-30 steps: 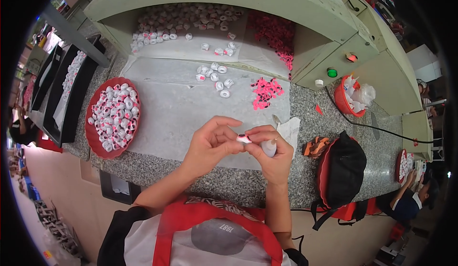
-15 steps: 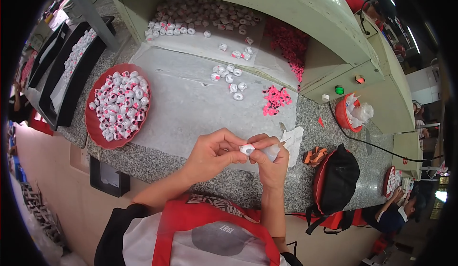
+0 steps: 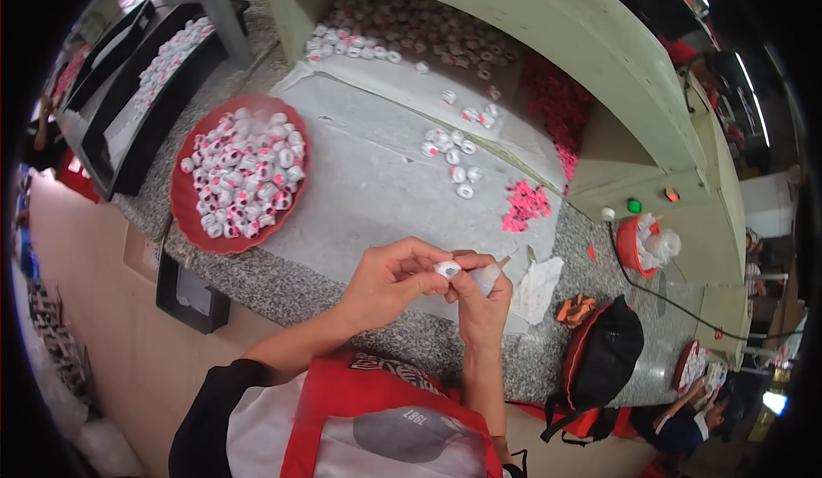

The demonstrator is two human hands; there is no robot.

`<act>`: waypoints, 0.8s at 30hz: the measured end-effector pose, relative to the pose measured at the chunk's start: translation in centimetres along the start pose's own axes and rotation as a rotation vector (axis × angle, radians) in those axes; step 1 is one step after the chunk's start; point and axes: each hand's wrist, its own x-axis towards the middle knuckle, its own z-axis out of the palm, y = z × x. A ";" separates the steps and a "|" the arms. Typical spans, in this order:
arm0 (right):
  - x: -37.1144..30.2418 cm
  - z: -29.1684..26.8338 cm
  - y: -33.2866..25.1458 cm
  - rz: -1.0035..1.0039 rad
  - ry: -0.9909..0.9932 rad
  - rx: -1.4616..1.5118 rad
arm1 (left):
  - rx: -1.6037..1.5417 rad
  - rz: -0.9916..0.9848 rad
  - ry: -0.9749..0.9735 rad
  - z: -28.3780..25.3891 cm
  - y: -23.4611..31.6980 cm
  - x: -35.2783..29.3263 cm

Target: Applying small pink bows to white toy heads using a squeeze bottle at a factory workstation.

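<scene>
Held piece white; bowl red; small cutouts pink; countertop speckled grey; bag black, red-edged.

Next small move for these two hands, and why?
I'd probably steady the white piece with the left hand and press lightly using the right hand: both hands' fingertips meet at it, and the right also holds a translucent bottle, likely leaving it less free for anything bigger.

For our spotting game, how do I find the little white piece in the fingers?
Start at the big pale green cabinet, then come down past the paper sheet to the left hand and right hand. Between their fingers is a small white piece with a darker patch. Lookalikes fill the red bowl; this one is held up.
</scene>
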 end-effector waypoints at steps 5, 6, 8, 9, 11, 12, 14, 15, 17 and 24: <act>0.7 1.2 1.8 -0.024 -0.042 -0.061 | 0.006 -0.052 0.045 -2.1 0.2 -0.4; 0.8 1.9 1.8 -0.040 -0.023 -0.083 | 0.019 -0.035 0.078 -2.6 0.7 -0.7; 1.0 3.1 1.7 0.024 -0.038 -0.090 | 0.067 0.005 0.088 -3.1 1.5 -1.1; 1.0 3.9 1.7 0.012 -0.069 -0.054 | 0.074 0.012 0.102 -3.4 1.7 -1.4; 1.1 4.6 2.0 -0.003 -0.095 -0.023 | -0.035 0.029 0.114 -3.7 1.8 -2.0; 1.1 4.7 2.5 -0.010 -0.098 -0.036 | -0.033 0.031 0.116 -4.0 2.0 -2.2; 1.1 5.3 2.9 -0.016 -0.104 -0.043 | 0.020 -0.036 0.163 -4.5 2.6 -2.5; 1.2 5.7 2.9 -0.046 -0.084 -0.118 | 0.025 -0.036 0.164 -4.8 2.6 -2.5; 1.4 6.4 2.9 -0.078 -0.066 -0.185 | 0.181 0.111 0.249 -5.6 2.7 -2.2; 0.7 2.8 0.9 -0.066 0.095 -0.161 | 1.628 0.422 0.852 -14.3 7.5 -0.9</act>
